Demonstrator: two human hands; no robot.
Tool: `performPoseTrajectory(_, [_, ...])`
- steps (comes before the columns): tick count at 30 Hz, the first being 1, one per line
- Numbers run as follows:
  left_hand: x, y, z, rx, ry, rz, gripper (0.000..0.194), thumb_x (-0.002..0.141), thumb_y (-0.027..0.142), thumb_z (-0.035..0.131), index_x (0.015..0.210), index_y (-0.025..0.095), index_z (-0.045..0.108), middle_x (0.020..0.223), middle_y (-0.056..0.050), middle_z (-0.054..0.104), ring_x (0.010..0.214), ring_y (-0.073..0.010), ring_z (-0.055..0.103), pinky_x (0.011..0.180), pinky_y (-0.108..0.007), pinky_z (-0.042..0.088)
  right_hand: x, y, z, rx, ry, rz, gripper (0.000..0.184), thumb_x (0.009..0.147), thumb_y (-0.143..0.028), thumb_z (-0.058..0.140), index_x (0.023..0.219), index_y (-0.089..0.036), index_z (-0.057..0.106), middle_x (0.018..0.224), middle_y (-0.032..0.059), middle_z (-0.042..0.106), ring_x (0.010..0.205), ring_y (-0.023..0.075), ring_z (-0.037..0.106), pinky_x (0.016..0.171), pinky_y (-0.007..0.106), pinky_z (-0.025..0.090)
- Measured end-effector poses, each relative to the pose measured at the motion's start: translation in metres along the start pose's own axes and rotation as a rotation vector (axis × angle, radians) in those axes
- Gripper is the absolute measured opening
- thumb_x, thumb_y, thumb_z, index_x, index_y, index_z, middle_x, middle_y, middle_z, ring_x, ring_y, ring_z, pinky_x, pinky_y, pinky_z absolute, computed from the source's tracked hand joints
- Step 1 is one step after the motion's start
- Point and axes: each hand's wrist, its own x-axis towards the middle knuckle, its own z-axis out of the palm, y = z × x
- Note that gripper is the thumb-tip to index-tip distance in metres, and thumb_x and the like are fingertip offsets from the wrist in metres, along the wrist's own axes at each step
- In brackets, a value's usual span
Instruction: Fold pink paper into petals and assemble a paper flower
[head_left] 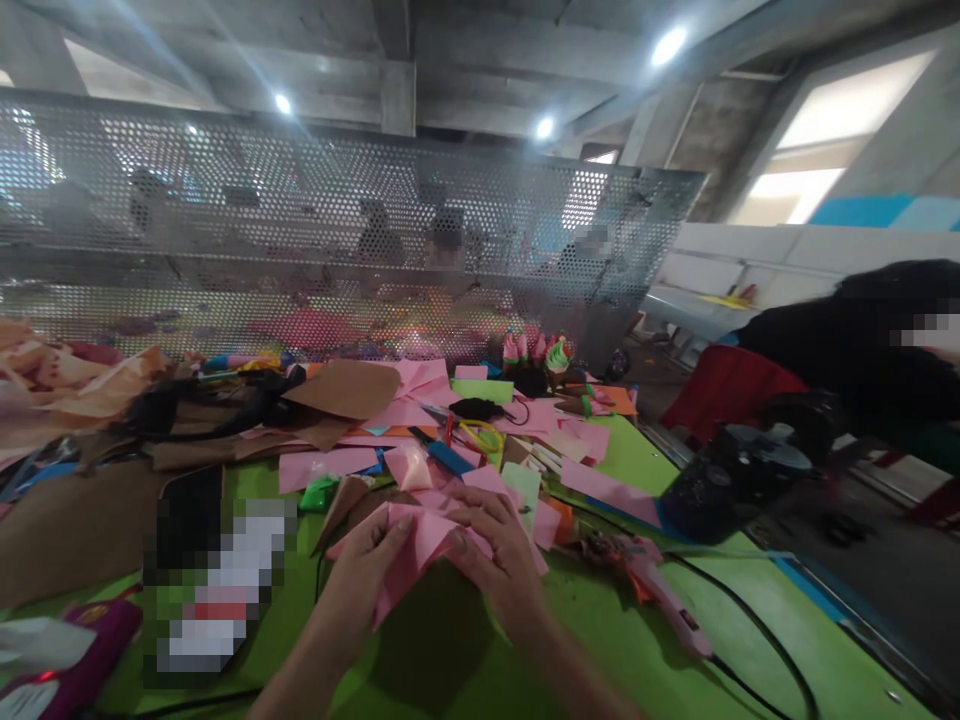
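Note:
Both hands hold a folded pink sheet above the green table; paper or thin foam, I cannot tell which. My left hand pinches its left side, thumb on top. At the right side, my right hand is closed on the sheet with its fingers bent over it. The sheet peaks in folds between the hands, and a corner hangs down by my left fingers. Just beyond lie more pink pieces, a blue-handled tool and a small green item.
A pink glue gun with a black cord lies to the right. Brown sheets cover the left side. A dark container stands at the right edge. Behind rises a perforated metal screen. A person in black sits at right.

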Motion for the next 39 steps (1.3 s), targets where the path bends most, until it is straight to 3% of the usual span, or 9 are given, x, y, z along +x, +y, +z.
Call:
performPoseTrajectory(2, [-0.001, 0.001, 0.001, -0.031, 0.017, -0.030, 0.047, 0.066, 0.052, 0.078, 0.097, 0.018, 0.072, 0.083, -0.005, 0.074, 0.077, -0.0204, 0.068, 0.070, -0.028, 0.052, -0.001, -0.001, 0.002, -0.061, -0.071, -0.044, 0.022, 0.085, -0.040, 0.068, 0.103, -0.029, 0.071, 0.130, 0.0060, 0.058, 0.121, 0.0280, 0.046, 0.101, 0.041, 0.037])
performPoseTrajectory(5, [0.000, 0.000, -0.001, -0.035, 0.039, -0.050, 0.050, 0.067, 0.054, 0.078, 0.100, 0.017, 0.072, 0.086, -0.006, 0.075, 0.075, -0.0208, 0.068, 0.067, -0.028, 0.052, -0.001, -0.003, 0.007, -0.181, -0.125, -0.081, 0.018, 0.077, -0.037, 0.076, 0.093, -0.028, 0.074, 0.138, 0.0045, 0.053, 0.124, 0.0302, 0.042, 0.102, 0.044, 0.035])
performPoseTrajectory(8, [0.002, -0.004, -0.005, -0.048, 0.019, -0.033, 0.049, 0.072, 0.054, 0.074, 0.105, 0.017, 0.071, 0.089, -0.006, 0.075, 0.077, -0.0203, 0.068, 0.069, -0.028, 0.052, -0.002, -0.005, 0.011, -0.233, -0.127, -0.067, 0.006, 0.082, -0.031, 0.071, 0.084, -0.026, 0.075, 0.141, 0.0032, 0.050, 0.123, 0.0295, 0.043, 0.101, 0.044, 0.035])
performPoseTrajectory(13, [0.004, -0.007, -0.009, -0.017, 0.011, -0.020, 0.044, 0.075, 0.052, 0.072, 0.103, 0.018, 0.071, 0.089, -0.005, 0.075, 0.076, -0.0197, 0.068, 0.073, -0.029, 0.051, -0.004, -0.006, 0.013, -0.239, -0.167, -0.058, 0.013, 0.085, -0.027, 0.067, 0.093, -0.030, 0.076, 0.146, 0.0005, 0.044, 0.127, 0.0298, 0.040, 0.102, 0.045, 0.034])
performPoseTrajectory(20, [0.007, -0.007, -0.011, 0.094, 0.058, 0.013, 0.042, 0.073, 0.052, 0.073, 0.095, 0.017, 0.073, 0.081, -0.002, 0.074, 0.075, -0.0185, 0.065, 0.068, -0.025, 0.048, -0.005, -0.009, 0.012, -0.278, -0.210, -0.048, 0.009, 0.080, -0.023, 0.070, 0.086, -0.027, 0.075, 0.149, 0.0014, 0.040, 0.133, 0.0332, 0.034, 0.105, 0.048, 0.029])
performPoseTrajectory(25, [0.005, 0.000, -0.007, 0.112, 0.185, 0.000, 0.048, 0.062, 0.056, 0.078, 0.086, 0.015, 0.073, 0.075, -0.003, 0.073, 0.067, -0.0189, 0.065, 0.064, -0.026, 0.049, -0.004, -0.006, 0.007, -0.017, -0.120, -0.009, 0.013, 0.084, -0.018, 0.062, 0.090, -0.026, 0.071, 0.130, 0.0051, 0.057, 0.120, 0.0265, 0.049, 0.100, 0.041, 0.037])
performPoseTrajectory(30, [0.006, -0.003, -0.009, 0.144, 0.176, -0.016, 0.050, 0.065, 0.057, 0.076, 0.093, 0.016, 0.073, 0.081, -0.004, 0.075, 0.073, -0.0210, 0.068, 0.066, -0.027, 0.050, -0.001, 0.002, 0.005, 0.330, 0.045, 0.185, 0.009, 0.080, -0.018, 0.064, 0.088, -0.021, 0.061, 0.089, 0.0017, 0.063, 0.083, 0.0174, 0.058, 0.074, 0.027, 0.046])
performPoseTrajectory(33, [0.006, -0.005, -0.009, 0.119, 0.136, -0.021, 0.048, 0.068, 0.055, 0.075, 0.097, 0.017, 0.072, 0.085, -0.004, 0.076, 0.080, -0.0213, 0.069, 0.071, -0.027, 0.052, 0.000, 0.003, 0.005, 0.401, 0.064, 0.245, 0.018, 0.077, -0.015, 0.064, 0.093, -0.021, 0.061, 0.088, 0.0002, 0.063, 0.079, 0.0155, 0.057, 0.069, 0.024, 0.044])
performPoseTrajectory(39, [0.002, -0.003, -0.006, 0.038, 0.231, -0.077, 0.046, 0.063, 0.052, 0.081, 0.093, 0.018, 0.074, 0.085, -0.004, 0.076, 0.081, -0.0228, 0.071, 0.071, -0.029, 0.055, 0.002, -0.002, 0.005, 0.420, 0.078, 0.288, 0.021, 0.069, -0.009, 0.063, 0.085, -0.020, 0.071, 0.082, 0.0007, 0.068, 0.074, 0.0145, 0.058, 0.067, 0.023, 0.044])
